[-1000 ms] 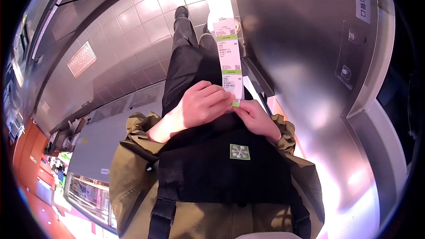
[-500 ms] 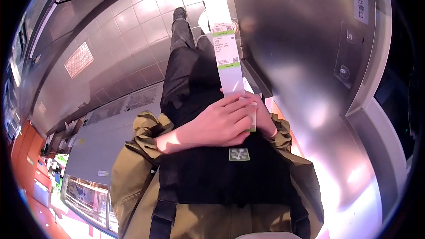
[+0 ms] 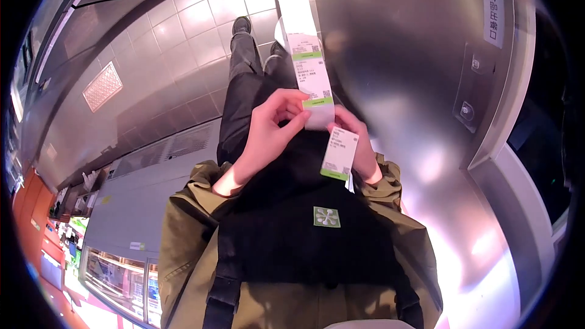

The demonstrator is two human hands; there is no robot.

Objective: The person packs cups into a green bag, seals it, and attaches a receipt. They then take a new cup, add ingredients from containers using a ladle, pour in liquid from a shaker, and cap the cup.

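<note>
A strip of printed labels (image 3: 313, 76) with green bands hangs in front of my apron, running upward in view. My left hand (image 3: 272, 127) pinches the strip's lower edge between thumb and fingers. To its right, my right hand (image 3: 364, 149) holds a single separate label (image 3: 340, 151), white with print and a green band at its lower end. Part of that hand's fingers lie hidden behind the label. Beyond the strip's top, a glaring white band makes it hard to see where the strip ends.
A steel counter surface (image 3: 390, 42) fills the right side, with a sign (image 3: 492, 15) and two switch-like fittings (image 3: 467, 111) beyond. Tiled floor (image 3: 201, 18) lies ahead at my feet. On the left stand a grey cabinet (image 3: 128, 201) and a glass-fronted display case (image 3: 116, 277).
My left hand has moved forward from across my right hand to the strip's lower edge. The single label, mostly covered before, now shows fully in my right hand, apart from the strip.
</note>
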